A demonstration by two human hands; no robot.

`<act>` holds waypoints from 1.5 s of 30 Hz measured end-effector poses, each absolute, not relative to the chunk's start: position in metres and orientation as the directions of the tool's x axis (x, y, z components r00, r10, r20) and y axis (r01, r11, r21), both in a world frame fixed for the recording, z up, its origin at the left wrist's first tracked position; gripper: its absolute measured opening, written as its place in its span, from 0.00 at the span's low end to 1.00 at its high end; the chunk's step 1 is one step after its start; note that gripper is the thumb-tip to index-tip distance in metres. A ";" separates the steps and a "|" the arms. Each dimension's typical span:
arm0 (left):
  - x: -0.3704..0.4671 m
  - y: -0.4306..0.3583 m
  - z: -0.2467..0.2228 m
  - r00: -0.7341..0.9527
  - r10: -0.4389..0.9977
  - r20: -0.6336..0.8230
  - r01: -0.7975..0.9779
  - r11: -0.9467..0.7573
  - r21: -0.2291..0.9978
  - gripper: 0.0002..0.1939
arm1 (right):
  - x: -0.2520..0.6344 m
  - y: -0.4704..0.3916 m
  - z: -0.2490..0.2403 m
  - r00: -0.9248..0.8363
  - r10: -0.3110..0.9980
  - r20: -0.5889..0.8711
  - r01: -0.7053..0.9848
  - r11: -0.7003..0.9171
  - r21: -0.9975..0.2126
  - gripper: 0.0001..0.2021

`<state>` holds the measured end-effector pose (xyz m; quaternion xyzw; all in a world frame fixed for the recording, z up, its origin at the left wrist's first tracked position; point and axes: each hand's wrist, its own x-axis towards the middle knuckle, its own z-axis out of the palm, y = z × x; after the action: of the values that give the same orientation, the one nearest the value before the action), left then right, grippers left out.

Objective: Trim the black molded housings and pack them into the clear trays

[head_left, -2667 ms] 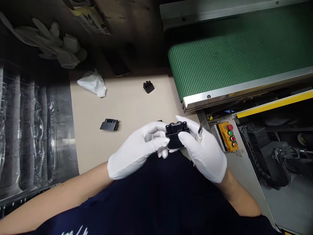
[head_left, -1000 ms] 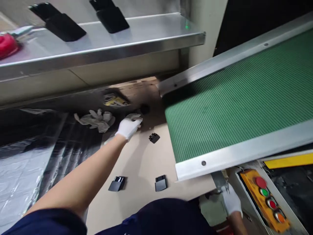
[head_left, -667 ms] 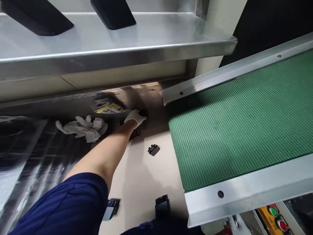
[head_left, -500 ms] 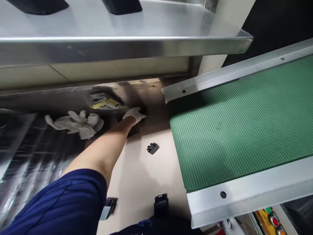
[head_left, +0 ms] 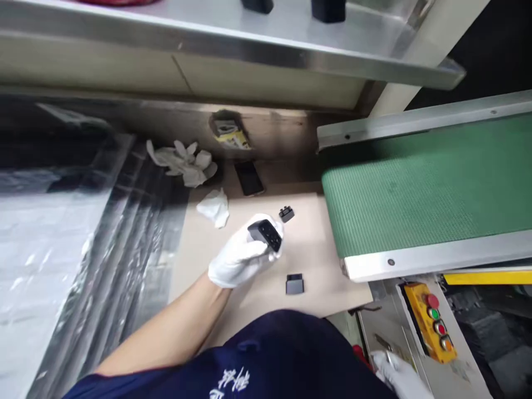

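Observation:
My left hand (head_left: 243, 252), in a white glove, is closed around a black plastic housing (head_left: 266, 233) above the tan work surface (head_left: 266, 302). The housing is tilted, and dark openings show on its end. Just beyond it lies a small black part with knobs (head_left: 286, 214). A second black housing (head_left: 295, 284) rests nearer my body. At the lower right is my right hand (head_left: 399, 372), also gloved in white, low beside the grey machine panel. Its fingers are blurred and partly cut off, with a thin metal piece (head_left: 383, 342) close to them.
A green conveyor belt (head_left: 432, 194) with metal rails runs off to the right. Below it sits a yellow button box (head_left: 430, 321). White gloves (head_left: 185, 163), a crumpled white cloth (head_left: 215, 208), a phone (head_left: 249, 178) and a yellow packet (head_left: 231, 133) lie around. A metal shelf (head_left: 233, 41) crosses above.
My left hand has come back from beside the phone toward my body and now holds a black housing. The crumpled cloth and my right hand have come into view. The camera view has shifted.

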<state>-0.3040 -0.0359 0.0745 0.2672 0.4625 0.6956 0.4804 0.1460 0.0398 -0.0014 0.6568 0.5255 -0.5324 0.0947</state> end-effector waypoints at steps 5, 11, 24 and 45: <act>-0.248 -0.092 0.078 -0.311 0.949 0.048 -0.806 -0.291 0.515 0.21 | 0.115 0.039 0.044 -0.282 0.494 -0.822 0.788 -0.370 -0.493 0.34; -0.222 -0.122 0.080 -0.326 0.941 0.090 -0.826 -0.330 0.458 0.20 | 0.065 0.031 0.107 -0.480 0.446 -0.755 0.827 -0.056 -0.559 0.30; -0.203 -0.154 0.083 -0.322 0.946 -0.029 -0.868 -0.283 0.407 0.21 | 0.036 0.000 0.126 -0.685 0.340 -0.645 0.720 0.174 -0.672 0.25; -0.204 -0.153 0.083 -0.267 0.958 0.107 -0.779 -0.280 0.560 0.22 | 0.000 -0.003 0.156 -0.791 0.325 -0.518 0.605 0.291 -0.741 0.15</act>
<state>-0.2036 -0.1532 0.0832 0.2187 0.2038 0.7695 0.5644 -0.0004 -0.0032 0.1561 0.2933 0.7921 -0.5181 0.1350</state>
